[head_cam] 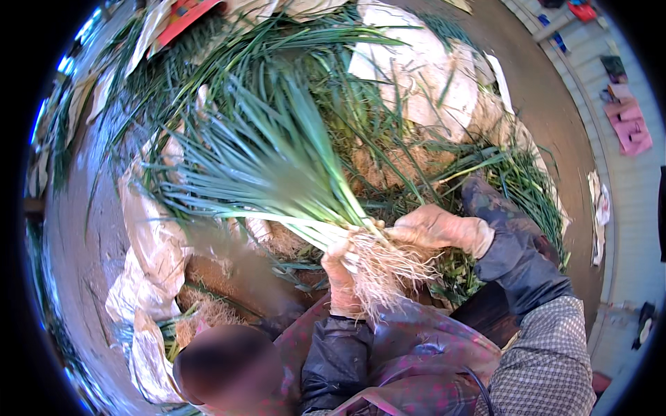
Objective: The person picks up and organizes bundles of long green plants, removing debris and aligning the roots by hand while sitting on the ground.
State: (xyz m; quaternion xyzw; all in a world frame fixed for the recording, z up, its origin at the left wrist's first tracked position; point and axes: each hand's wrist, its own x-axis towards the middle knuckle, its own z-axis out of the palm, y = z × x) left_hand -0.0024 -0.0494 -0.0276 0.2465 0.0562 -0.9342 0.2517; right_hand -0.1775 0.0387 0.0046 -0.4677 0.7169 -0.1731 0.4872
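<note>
A thick bundle of long green onion stalks (302, 171) fans out to the upper left, its pale stringy roots (385, 270) towards me. My left hand (341, 281), in a soiled light glove, is closed round the white stem ends from below. Against the right side of the bundle, just above the roots, is my right hand (437, 229), gloved too; its fingertips are partly hidden behind stems and roots, so its grip cannot be made out. A dark plastic apron (400, 343) covers my lap beneath the roots.
Heaped green onions (281, 41) and loose leaves surround the bundle. Pale sacking (411, 67) lies beyond, more sacking (151, 244) at the left. Rooted stems (203, 317) lie at the lower left. Wet floor (99, 203) and a light wall (624, 182) flank the pile.
</note>
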